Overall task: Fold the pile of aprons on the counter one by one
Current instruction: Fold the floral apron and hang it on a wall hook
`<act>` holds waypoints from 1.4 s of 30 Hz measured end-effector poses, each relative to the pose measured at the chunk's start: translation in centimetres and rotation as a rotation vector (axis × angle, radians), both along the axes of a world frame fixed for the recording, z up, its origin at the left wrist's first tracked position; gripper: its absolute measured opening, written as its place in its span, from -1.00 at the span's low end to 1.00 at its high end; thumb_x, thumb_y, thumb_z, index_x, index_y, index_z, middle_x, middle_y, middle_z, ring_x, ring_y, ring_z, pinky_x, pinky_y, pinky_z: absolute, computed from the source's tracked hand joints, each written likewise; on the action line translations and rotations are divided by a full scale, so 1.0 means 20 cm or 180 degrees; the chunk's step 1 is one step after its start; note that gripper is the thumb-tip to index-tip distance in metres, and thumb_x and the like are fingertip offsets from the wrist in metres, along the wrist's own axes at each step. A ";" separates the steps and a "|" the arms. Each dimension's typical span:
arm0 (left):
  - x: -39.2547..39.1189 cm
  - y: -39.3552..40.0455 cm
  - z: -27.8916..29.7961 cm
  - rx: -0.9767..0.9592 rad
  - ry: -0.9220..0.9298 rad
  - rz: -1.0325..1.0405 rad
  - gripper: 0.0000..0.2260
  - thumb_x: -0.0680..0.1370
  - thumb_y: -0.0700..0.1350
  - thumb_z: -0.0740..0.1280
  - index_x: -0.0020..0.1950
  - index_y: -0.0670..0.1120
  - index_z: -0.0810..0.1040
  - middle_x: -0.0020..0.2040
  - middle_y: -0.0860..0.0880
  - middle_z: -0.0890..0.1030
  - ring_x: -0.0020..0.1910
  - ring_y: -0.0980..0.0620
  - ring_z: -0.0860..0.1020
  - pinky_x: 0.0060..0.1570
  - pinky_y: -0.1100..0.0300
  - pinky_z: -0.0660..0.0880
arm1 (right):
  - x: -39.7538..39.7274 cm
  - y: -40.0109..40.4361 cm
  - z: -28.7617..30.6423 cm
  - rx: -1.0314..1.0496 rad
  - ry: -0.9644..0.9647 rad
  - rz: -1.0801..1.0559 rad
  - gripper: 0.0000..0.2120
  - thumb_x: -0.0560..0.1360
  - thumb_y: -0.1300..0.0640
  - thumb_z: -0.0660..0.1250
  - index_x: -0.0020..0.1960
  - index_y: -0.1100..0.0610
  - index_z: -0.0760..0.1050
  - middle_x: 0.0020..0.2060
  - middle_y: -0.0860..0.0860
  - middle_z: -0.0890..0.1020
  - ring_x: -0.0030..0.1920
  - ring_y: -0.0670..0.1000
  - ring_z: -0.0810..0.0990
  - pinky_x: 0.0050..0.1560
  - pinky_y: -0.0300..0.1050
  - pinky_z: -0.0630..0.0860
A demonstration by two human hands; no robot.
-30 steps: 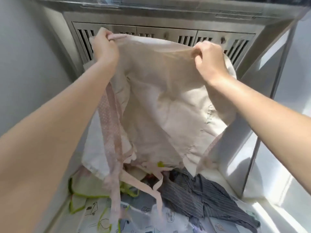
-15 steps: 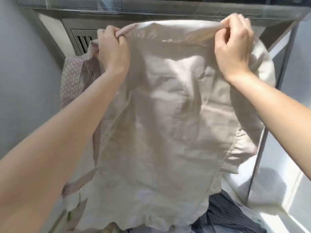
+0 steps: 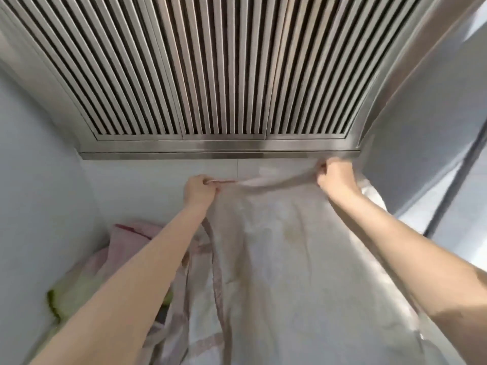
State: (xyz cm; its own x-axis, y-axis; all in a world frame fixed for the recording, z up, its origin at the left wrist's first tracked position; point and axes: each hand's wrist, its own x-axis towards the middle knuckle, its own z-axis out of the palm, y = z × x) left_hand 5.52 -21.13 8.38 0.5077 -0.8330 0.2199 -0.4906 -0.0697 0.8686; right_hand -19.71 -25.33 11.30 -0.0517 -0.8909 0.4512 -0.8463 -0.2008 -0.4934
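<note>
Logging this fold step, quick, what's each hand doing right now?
Left hand: grips the beige apron at its top edge.
Right hand: grips the same apron's top edge.

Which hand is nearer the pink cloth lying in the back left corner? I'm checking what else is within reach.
Left. The left hand grips the apron edge just above and right of the pink cloth; the right hand grips it far across.

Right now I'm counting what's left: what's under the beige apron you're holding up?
The beige apron covers most of the counter. Only pink and green cloths show at its left; the rest is hidden.
</note>
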 end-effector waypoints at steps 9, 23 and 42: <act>-0.19 0.29 -0.91 0.1741 -0.1892 -0.2765 -0.38 0.59 0.08 0.22 0.55 -0.02 0.01 0.56 -0.05 -0.04 0.54 -0.06 -0.06 0.44 0.16 -0.06 | 0.10 0.12 -0.96 0.2335 0.1579 0.1640 -0.33 0.57 -0.03 0.23 0.55 0.06 -0.05 0.53 0.10 -0.16 0.52 0.19 -0.07 0.49 0.03 0.01; 0.12 1.05 -1.32 0.0117 -0.4244 -0.2482 -0.65 0.29 -0.23 0.28 0.05 -0.03 0.52 0.13 -0.11 0.51 0.09 -0.11 0.39 0.02 0.04 0.39 | 0.26 0.91 -1.14 0.2406 0.1464 0.2772 -0.63 0.55 -0.01 0.28 0.27 0.15 0.42 0.18 0.08 0.42 0.15 0.05 0.43 0.17 -0.13 0.35; 0.10 1.03 -0.77 0.1329 0.0263 -0.1594 -0.69 0.51 -0.48 0.12 0.18 -0.31 0.50 0.13 -0.09 0.54 0.12 0.16 0.50 -0.04 0.53 0.40 | 0.14 0.94 -1.12 0.1527 -0.0475 0.0273 -0.77 0.50 0.28 0.18 0.08 0.30 0.52 0.03 0.22 0.59 0.04 0.19 0.54 -0.11 -0.20 0.37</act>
State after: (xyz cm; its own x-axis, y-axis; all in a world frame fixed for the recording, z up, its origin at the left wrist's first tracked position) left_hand 7.54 -0.45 -7.09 0.0377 -0.9798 -0.1962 -0.4841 -0.1897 0.8542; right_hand -16.82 -6.49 -11.01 -0.0021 -0.9999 -0.0165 -0.7499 0.0125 -0.6614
